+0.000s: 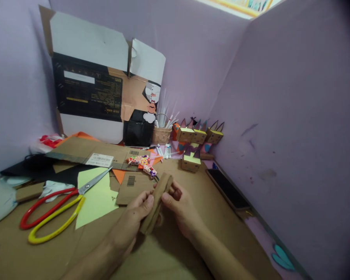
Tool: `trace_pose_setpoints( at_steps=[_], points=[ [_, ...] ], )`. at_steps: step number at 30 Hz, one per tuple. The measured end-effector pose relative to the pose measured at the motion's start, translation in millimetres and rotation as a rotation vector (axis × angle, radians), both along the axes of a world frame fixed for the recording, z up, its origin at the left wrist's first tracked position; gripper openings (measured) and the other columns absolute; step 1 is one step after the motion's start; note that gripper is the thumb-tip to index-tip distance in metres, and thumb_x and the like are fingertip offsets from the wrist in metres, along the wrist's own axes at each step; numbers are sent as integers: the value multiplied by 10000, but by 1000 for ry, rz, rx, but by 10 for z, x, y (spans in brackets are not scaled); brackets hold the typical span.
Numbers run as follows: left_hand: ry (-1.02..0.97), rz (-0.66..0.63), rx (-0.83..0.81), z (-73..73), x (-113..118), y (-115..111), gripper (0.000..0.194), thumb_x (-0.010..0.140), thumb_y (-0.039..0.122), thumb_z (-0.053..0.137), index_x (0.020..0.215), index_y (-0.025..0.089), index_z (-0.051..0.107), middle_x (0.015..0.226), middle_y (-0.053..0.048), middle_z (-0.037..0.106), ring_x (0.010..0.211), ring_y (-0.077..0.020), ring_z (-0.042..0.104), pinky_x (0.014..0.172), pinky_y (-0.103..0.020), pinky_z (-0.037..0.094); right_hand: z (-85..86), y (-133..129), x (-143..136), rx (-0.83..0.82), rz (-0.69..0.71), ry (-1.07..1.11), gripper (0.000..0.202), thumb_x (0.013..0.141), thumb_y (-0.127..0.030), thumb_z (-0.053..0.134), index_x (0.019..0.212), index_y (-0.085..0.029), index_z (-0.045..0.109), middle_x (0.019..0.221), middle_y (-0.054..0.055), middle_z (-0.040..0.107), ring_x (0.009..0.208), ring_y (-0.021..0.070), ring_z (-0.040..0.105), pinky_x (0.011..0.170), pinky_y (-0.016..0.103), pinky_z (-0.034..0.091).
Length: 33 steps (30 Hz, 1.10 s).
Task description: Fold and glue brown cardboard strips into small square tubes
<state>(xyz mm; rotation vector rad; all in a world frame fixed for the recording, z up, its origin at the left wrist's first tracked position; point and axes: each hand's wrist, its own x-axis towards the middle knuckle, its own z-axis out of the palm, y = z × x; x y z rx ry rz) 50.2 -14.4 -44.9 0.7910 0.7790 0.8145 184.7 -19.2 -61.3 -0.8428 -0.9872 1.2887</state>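
Observation:
A folded strip of brown cardboard (157, 206) is held up between my two hands, tilted with its far end to the right. My left hand (137, 212) grips its left side, thumb on top. On the other side, my right hand (179, 204) pinches the upper part between thumb and curled fingers. Just beyond the strip lies a glue gun (142, 163) with a colourful pattern. Left of my hands, large scissors (58, 208) with one red and one yellow handle lie with their blades over yellow-green paper (96, 198).
Small cardboard boxes with pointed ears (191, 160) stand at the back right, near a basket of white sticks (162, 134). A dark phone (227, 188) lies along the right wall. Cardboard pieces (134, 188) cover the left middle, and a large printed box panel (90, 89) leans behind.

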Motion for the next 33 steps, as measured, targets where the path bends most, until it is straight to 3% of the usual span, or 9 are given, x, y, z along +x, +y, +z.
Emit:
trace_pose_setpoints(
  at_steps=[3, 7, 13, 17, 22, 26, 33],
  points=[
    [17, 30, 24, -72, 33, -13, 326, 745, 386, 625, 993, 180, 579, 674, 13, 580, 589, -120, 537, 589, -232, 441, -1, -4, -7, 37, 24, -54, 466, 676, -288, 704, 1117, -205, 575, 1139, 74, 633, 1029, 239, 583, 835, 335, 472],
    [91, 35, 83, -129, 60, -18, 398, 757, 428, 600, 1079, 202, 545, 717, 2, 605, 651, -147, 552, 611, -251, 449, 19, 1, 5, 71, 51, -66, 452, 685, -295, 697, 1114, -207, 583, 1082, 66, 659, 1008, 237, 597, 855, 344, 465],
    [143, 49, 100, -114, 65, -20, 449, 771, 446, 575, 1142, 199, 525, 793, -24, 656, 650, -154, 576, 632, -265, 459, 10, 24, 3, 72, 38, -82, 428, 683, -290, 699, 1093, -218, 602, 1078, 52, 664, 1031, 236, 589, 856, 331, 459],
    [75, 79, 76, -83, 53, 9, 417, 782, 410, 576, 1134, 190, 538, 949, -56, 675, 834, -185, 614, 729, -270, 469, -5, 14, -15, 57, 57, -99, 434, 688, -298, 693, 1105, -219, 600, 1129, 59, 641, 1052, 244, 573, 889, 363, 442],
    [55, 92, 93, -49, 59, 41, 455, 756, 415, 601, 1141, 182, 533, 988, -73, 679, 876, -213, 626, 691, -273, 482, 26, -22, -45, 69, 136, -110, 438, 694, -327, 692, 1106, -217, 597, 1112, 57, 639, 1042, 231, 572, 904, 360, 439],
    [51, 139, 92, -47, 75, 35, 431, 752, 392, 607, 1123, 184, 542, 974, -63, 684, 918, -216, 623, 776, -292, 478, 34, -22, -53, 63, 151, -95, 419, 682, -333, 701, 1077, -224, 614, 1102, 47, 644, 1047, 234, 571, 959, 391, 396],
    [91, 105, 169, -105, 51, 38, 441, 796, 413, 561, 1184, 206, 530, 1103, -68, 650, 1030, -208, 574, 907, -295, 421, 22, -20, -59, 56, 125, -111, 410, 680, -289, 707, 1074, -221, 615, 1071, 48, 664, 987, 228, 607, 933, 394, 423]
  ],
)
